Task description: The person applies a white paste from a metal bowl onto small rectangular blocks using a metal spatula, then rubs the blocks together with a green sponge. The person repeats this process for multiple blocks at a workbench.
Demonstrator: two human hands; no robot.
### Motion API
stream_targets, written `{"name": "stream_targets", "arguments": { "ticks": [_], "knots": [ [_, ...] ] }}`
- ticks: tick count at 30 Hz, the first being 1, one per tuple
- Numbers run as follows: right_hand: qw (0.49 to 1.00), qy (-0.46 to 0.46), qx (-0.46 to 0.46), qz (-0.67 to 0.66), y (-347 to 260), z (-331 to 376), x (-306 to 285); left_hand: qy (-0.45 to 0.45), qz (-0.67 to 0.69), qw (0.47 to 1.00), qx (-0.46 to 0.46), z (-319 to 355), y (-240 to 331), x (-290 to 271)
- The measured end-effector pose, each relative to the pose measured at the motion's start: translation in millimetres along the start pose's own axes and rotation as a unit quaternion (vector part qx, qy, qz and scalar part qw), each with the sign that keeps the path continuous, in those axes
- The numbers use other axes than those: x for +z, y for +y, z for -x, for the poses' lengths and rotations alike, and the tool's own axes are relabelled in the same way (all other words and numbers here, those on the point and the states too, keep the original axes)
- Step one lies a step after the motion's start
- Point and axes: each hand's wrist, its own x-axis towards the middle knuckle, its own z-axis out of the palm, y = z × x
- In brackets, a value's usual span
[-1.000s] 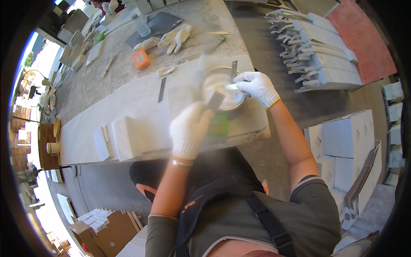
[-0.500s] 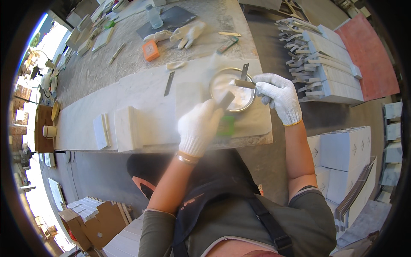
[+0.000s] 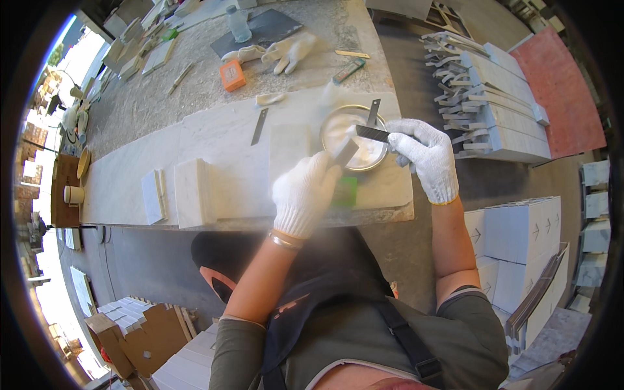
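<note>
Gripped a grey blade (image 3: 345, 153) with the left hand (image 3: 303, 195), fingers together; pinched a dark strip (image 3: 372, 134) with the right hand (image 3: 422, 155). Held both over the bowl (image 3: 365, 168) at right on the table (image 3: 224, 146).

There are two gloved hands (image 3: 426, 156), two flat blades (image 3: 372, 134), two narrow holed strips (image 3: 259, 127), one round bowl (image 3: 372, 165) and two loose gloves (image 3: 284, 55).

Shiny metal bowl (image 3: 323, 134), matt knitted gloves (image 3: 430, 156)
</note>
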Motion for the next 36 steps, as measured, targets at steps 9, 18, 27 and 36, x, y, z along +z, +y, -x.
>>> {"name": "stream_targets", "arguments": {
  "ticks": [9, 18, 27, 36],
  "knots": [
    [1.0, 0.005, -0.025, 0.003, 3.0, 2.2, 2.1, -0.002, 0.002, 1.0, 0.0, 0.5, -2.1, 1.4],
    [0.995, 0.026, -0.07, 0.062, 3.9, 4.9, 1.1, 0.004, -0.004, 1.0, 0.0, 0.9, -2.3, 2.3],
    [0.995, 0.022, -0.084, 0.056, 3.9, 5.0, 1.2, -0.002, -0.005, 1.0, -0.001, 0.8, -0.9, 1.8],
    [0.998, 0.017, -0.038, 0.054, 2.9, 1.6, 1.0, -0.001, -0.023, 1.0, 0.004, 1.8, 0.1, 2.6]
  ]
}}
